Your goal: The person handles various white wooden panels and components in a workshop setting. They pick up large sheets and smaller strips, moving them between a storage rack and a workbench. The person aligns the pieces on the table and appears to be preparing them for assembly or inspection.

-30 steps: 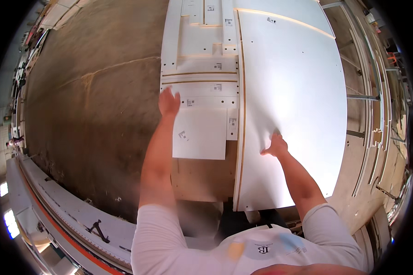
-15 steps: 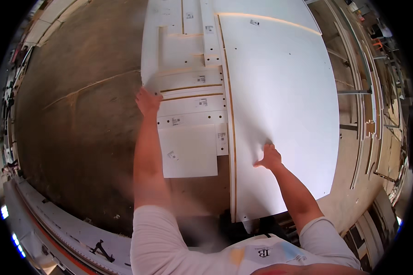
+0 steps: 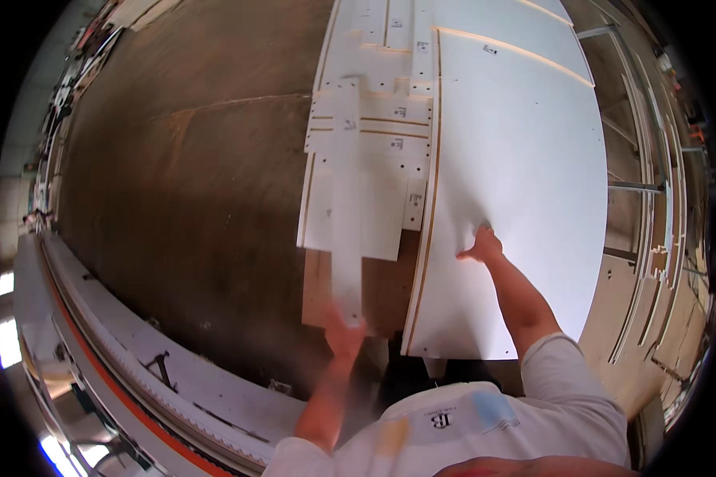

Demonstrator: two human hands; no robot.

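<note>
My left hand (image 3: pixel 344 332), smeared by motion, is closed on the near end of a long narrow white board (image 3: pixel 347 215). The board reaches away from me, over a roughly square white panel (image 3: pixel 383 215) and the drilled, grooved strips (image 3: pixel 398 145) beyond it. Its far end is blurred. On the right, my right hand (image 3: pixel 484 246) rests its fingers on a large white panel (image 3: pixel 525 159), thumb spread apart, holding nothing. A pale edge strip runs along that panel's left side.
More white panels (image 3: pixel 501 22) with labels lie at the far end. A brown board (image 3: pixel 386 286) shows beneath the square panel. At lower left stands a long machine bed (image 3: pixel 135 350) with an orange-red line. Racks with long strips (image 3: pixel 652 207) stand along the right.
My left hand has come toward me from the left edge of the strips, now with the narrow board. My right hand still touches the large panel. The whole view has shifted.
</note>
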